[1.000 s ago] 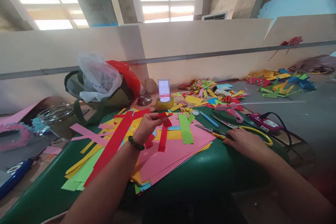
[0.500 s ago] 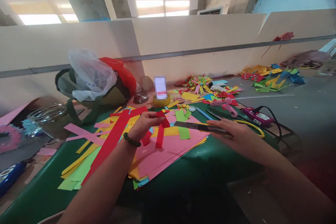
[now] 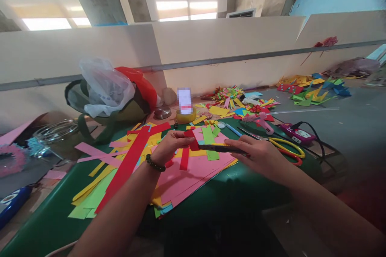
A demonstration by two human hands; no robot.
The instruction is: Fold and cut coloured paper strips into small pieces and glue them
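Between thumb and fingers, my left hand [image 3: 174,143] pinches a small folded piece of red paper [image 3: 192,140]. My right hand [image 3: 253,153] grips a utility knife [image 3: 221,148], its blade pointing left and its tip at the right edge of the red paper. From this angle I cannot tell whether the blade is inside the fold. Below both hands lies a stack of pink sheets [image 3: 196,182], with a red strip [image 3: 184,158] on it. A light green strip [image 3: 208,138] lies just behind the knife.
Scissors with yellow and red handles [image 3: 288,146] lie right of my right hand, near a pink glue gun [image 3: 258,121] and a purple box [image 3: 297,133] with a black cable. Long red strips [image 3: 126,172] lie to the left. A phone [image 3: 184,100] stands behind.
My right hand has picked up the utility knife from beside the scissors and brought it left to the red paper. The left hand keeps its pinch, and the view has shifted slightly.
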